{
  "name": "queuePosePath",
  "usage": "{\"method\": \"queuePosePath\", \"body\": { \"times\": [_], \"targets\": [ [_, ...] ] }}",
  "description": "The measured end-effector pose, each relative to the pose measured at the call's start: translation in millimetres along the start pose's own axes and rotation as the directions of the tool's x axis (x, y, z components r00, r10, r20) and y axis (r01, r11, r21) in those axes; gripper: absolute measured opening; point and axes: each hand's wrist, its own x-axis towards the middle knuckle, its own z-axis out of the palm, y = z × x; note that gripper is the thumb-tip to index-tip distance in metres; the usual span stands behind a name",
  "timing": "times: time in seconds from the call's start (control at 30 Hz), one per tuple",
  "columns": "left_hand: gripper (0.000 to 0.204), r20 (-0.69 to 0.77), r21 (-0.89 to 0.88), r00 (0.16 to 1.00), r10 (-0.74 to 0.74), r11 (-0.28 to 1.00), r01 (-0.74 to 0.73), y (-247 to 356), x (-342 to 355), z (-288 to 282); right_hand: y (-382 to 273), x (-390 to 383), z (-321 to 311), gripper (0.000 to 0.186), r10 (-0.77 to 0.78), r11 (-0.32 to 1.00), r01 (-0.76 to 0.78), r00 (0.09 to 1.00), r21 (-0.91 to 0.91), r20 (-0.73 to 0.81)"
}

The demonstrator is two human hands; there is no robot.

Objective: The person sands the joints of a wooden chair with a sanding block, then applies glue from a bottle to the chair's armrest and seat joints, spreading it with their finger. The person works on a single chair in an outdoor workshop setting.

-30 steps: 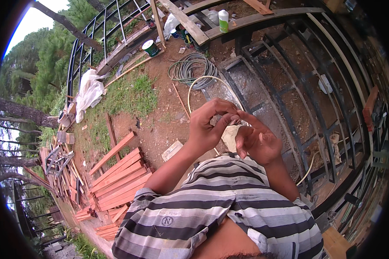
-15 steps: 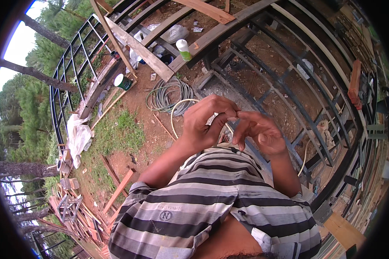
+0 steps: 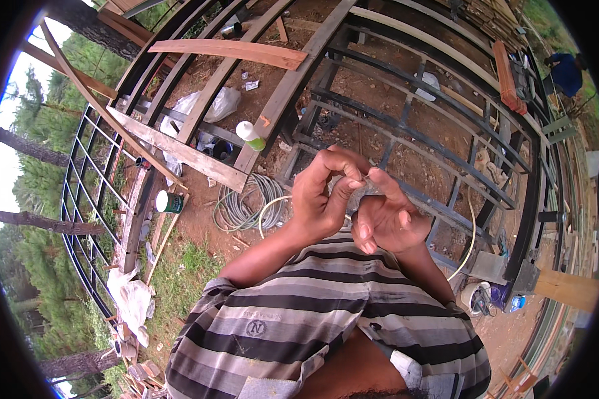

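My left hand (image 3: 323,196) is closed in a pinch, thumb against index finger, at chest height; what it holds, if anything, is too small to make out. My right hand (image 3: 393,219) is beside it, index finger raised close to the left fingertips and the other fingers curled but apart, with nothing visible in its grasp. Beyond my hands lie a coiled grey hose (image 3: 239,206), a pale yellow hose (image 3: 471,239) and a white and green bottle (image 3: 250,135) on a weathered beam.
A dark metal frame (image 3: 406,126) fills the ground ahead, topped with planks (image 3: 226,50). A green bucket (image 3: 169,202) and white plastic sheeting (image 3: 130,292) are at left. A person in blue (image 3: 566,73) is at the far right, beyond stacked red boards (image 3: 506,76).
My view has swung right and further ahead, bringing more framework and the person in blue into sight. My right index finger has lifted slightly from the left fingertips.
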Motion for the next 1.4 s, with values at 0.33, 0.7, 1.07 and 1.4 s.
{"method": "queuePosePath", "body": {
  "times": [0.33,0.7,1.07,1.4],
  "targets": [
    [0.015,0.053,0.155,0.998,-0.032,0.988,0.023,-37.3,16.6,-119.6,53.4,88.7,-23.7,0.072,-0.037,0.883,-0.134,0.936,-0.449,-0.351],
    [0.036,-0.354,0.607,0.519,-0.778,0.231,0.760,-260.5,-136.1,-287.6,115.0,85.8,-68.6,0.018,-0.411,0.652,-0.511,0.382,-0.560,-0.827],
    [0.099,-0.516,0.469,0.745,-0.423,0.589,0.659,-375.0,-96.4,-347.7,126.3,78.0,-60.5,0.009,-0.366,0.575,-0.679,0.285,-0.457,-0.886],
    [0.091,-0.187,0.558,0.823,-0.536,0.632,0.538,-369.2,-87.5,-245.4,122.0,-14.4,-46.1,0.015,-0.481,0.643,-0.597,0.172,-0.480,-0.860]
  ]
}}
